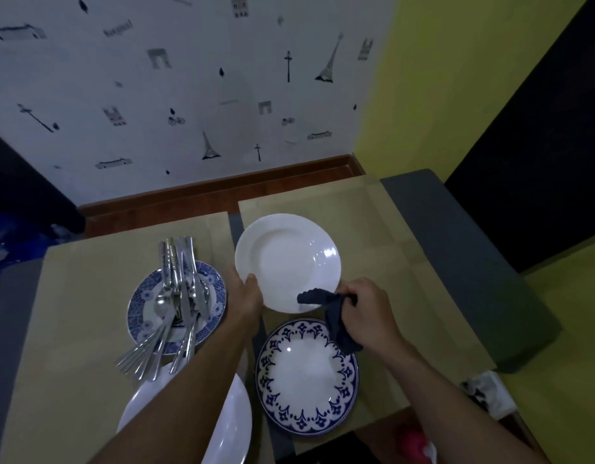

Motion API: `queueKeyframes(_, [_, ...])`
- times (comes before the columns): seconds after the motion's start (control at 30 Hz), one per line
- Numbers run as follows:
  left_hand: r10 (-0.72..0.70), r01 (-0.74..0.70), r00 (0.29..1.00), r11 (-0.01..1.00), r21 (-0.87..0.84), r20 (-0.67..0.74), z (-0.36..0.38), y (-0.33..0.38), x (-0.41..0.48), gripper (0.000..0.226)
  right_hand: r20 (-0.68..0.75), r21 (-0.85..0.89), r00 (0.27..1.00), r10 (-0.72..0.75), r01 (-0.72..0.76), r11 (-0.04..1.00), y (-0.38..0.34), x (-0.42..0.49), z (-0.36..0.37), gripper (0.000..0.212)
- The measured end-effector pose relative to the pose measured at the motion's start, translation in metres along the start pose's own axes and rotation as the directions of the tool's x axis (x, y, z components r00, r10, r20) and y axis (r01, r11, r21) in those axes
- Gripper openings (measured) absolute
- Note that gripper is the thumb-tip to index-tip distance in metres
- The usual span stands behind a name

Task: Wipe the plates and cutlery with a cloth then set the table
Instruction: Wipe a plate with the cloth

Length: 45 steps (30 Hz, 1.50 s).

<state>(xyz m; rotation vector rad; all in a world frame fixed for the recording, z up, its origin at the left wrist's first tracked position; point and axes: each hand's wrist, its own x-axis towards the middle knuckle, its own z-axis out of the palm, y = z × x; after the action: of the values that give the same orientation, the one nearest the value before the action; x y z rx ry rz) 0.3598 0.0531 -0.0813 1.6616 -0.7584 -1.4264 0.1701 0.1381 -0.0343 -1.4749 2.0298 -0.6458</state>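
Here, the left hand (pixel 247 293) grips the white plate (pixel 289 259) by its near rim, likely steadying it for wiping; the right hand (pixel 368 313) clutches the dark cloth (pixel 336 318) against that plate's near edge. Cutlery (pixel 175 303) lies to its left.

The left forearm (pixel 175 396) is bare along all of its visible length, from the lower edge of the picture up to the wrist, and the right forearm (pixel 456 396) is bare in the same way. The left hand (pixel 245 294) and the right hand (pixel 366 311) are uncovered too. The fingers (pixel 349 294) look slender, and low knuckle ridges show on the back of the right hand. Dim light and blur hide nails and finer marks.
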Motion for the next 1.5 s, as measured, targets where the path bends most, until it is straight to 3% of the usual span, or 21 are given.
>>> queueKeyframes(0.2, [-0.109,0.109,0.994,0.994,0.003,-0.011,0.013,-0.024,0.031,0.047,0.002,0.057,1.000,0.005,-0.005,0.998,0.018,0.012,-0.008,0.050])
queueKeyframes(0.43, [-0.166,0.167,0.985,0.986,0.014,-0.052,0.022,-0.034,0.044,0.055,0.016,0.080,0.999,0.044,-0.045,0.996,0.034,0.023,-0.009,0.034])
queueKeyframes(0.7, [-0.092,0.112,0.993,0.945,0.306,-0.079,0.014,-0.047,0.051,0.052,0.039,0.140,0.999,0.026,-0.031,0.990,0.028,0.033,-0.007,0.043])
queueKeyframes(0.87, [-0.011,0.050,0.998,0.799,0.599,-0.069,0.019,-0.025,0.030,0.056,0.018,0.202,1.000,-0.004,0.000,0.979,0.017,0.032,-0.008,0.047])
queueKeyframes(0.93, [0.095,-0.058,0.995,0.754,0.654,-0.022,0.023,-0.006,0.011,0.059,0.021,0.221,1.000,-0.012,0.007,0.975,0.011,0.030,-0.009,0.044])
queueKeyframes(1.03, [0.064,-0.185,0.965,0.854,0.487,0.254,0.028,0.028,-0.018,0.049,0.010,0.258,1.000,-0.011,0.008,0.966,0.001,0.026,-0.010,0.044])
queueKeyframes(1.1, [-0.050,-0.180,0.874,0.891,0.417,0.484,0.028,0.047,-0.033,0.046,-0.012,0.269,1.000,-0.028,0.030,0.963,-0.006,0.023,-0.013,0.042])
queueKeyframes(1.17, [-0.045,-0.284,0.791,0.856,0.432,0.610,0.027,0.060,-0.042,0.030,-0.038,0.274,0.998,-0.049,0.058,0.960,-0.012,0.022,-0.017,0.038])
queueKeyframes(1.23, [0.062,-0.411,0.783,0.799,0.439,0.619,0.026,0.070,-0.047,0.017,-0.038,0.268,0.998,-0.052,0.060,0.961,-0.016,0.020,-0.024,0.032])
queueKeyframes(1.3, [0.173,-0.507,0.780,0.739,0.444,0.602,0.026,0.079,-0.049,0.019,-0.001,0.270,0.999,-0.053,0.052,0.962,-0.019,0.019,-0.032,0.029])
queueKeyframes(1.37, [0.240,-0.603,0.732,0.663,0.443,0.638,0.027,0.091,-0.054,0.021,0.077,0.264,0.995,-0.059,0.036,0.964,-0.024,0.019,-0.042,0.034])
queueKeyframes(1.5, [0.300,-0.691,0.665,0.594,0.412,0.684,0.035,0.111,-0.063,0.019,0.153,0.070,0.981,-0.123,0.113,0.991,-0.037,0.027,-0.062,0.023])
